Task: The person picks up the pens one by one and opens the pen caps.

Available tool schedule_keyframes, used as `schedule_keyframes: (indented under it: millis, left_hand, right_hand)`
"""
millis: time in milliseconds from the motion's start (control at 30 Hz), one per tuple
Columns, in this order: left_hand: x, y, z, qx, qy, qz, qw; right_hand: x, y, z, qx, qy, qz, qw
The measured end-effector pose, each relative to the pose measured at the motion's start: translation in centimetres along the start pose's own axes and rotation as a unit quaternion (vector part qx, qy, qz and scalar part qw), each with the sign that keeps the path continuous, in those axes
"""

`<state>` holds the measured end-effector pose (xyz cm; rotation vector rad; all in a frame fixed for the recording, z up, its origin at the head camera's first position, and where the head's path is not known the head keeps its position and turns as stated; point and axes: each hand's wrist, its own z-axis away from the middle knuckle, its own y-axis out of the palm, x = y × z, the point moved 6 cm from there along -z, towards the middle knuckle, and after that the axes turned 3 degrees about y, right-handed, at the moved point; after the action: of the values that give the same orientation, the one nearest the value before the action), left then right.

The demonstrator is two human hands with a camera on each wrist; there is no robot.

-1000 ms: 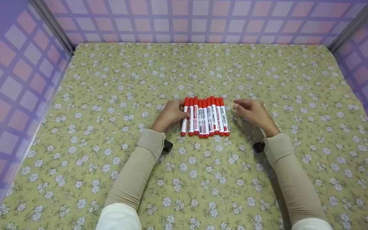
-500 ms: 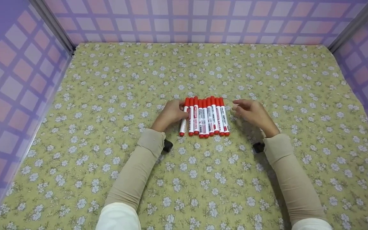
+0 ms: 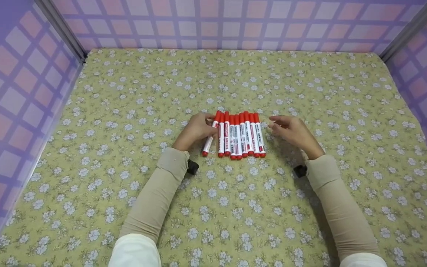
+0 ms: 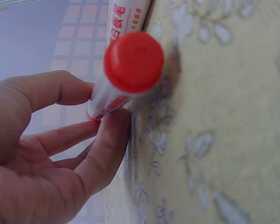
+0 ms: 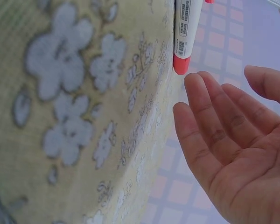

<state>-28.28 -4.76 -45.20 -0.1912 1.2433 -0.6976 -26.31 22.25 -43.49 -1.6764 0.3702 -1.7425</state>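
Note:
Several white markers point(image 3: 242, 139) with red caps lie side by side on the cloth, caps pointing away from me. My left hand point(image 3: 195, 129) pinches the leftmost marker point(image 3: 209, 142) between thumb and fingers; it slants, its near end swung out to the left of the row. In the left wrist view that marker's red end point(image 4: 134, 60) faces the camera, with a second marker point(image 4: 123, 18) behind it. To the right of the row is my right hand point(image 3: 294, 132), holding nothing. Its fingers extend loosely in the right wrist view, near a marker's red end point(image 5: 181, 64).
A yellow-green flowered cloth point(image 3: 235, 207) covers the table. Checked purple and pink panels point(image 3: 221, 24) stand along the back and both sides, joined by grey corner posts point(image 3: 59, 29). Each wrist wears a dark device point(image 3: 192, 167).
The leftmost marker has turned, its near end swinging left away from the row while my left hand holds it. The right hand and the other markers stay nearly where they were.

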Motion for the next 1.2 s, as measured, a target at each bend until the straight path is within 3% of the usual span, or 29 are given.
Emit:
schedule_keyframes:
  millis: [133,400,533,867,1033,1200]
  left_hand:
    - [-0.3,-0.1,0.2,0.001,0.004,-0.001,1.0]
    - [-1.3,0.1,0.8,0.004,0.052,-0.012,0.9986]
    - [-2.0,0.1,1.0,-0.002,0.059,-0.014,0.9981]
    - [-3.9,0.3,2.1,-0.014,0.081,-0.082,0.9933]
    - [-5.3,0.4,2.8,-0.008,0.131,-0.143,0.9811]
    - [-6.7,0.8,3.4,0.001,0.198,-0.196,0.9603]
  right_hand:
    - [0.1,-0.1,0.0,-0.003,0.008,0.016,1.0]
    - [0.7,0.1,0.1,0.014,0.01,0.012,1.0]
    - [1.3,0.4,0.0,0.028,-0.008,0.025,0.999]
    - [3.7,0.9,0.6,0.045,-0.054,0.058,0.996]
    - [5.3,1.0,1.0,0.039,-0.107,0.099,0.989]
    - [6.6,1.2,1.3,0.027,-0.16,0.148,0.976]
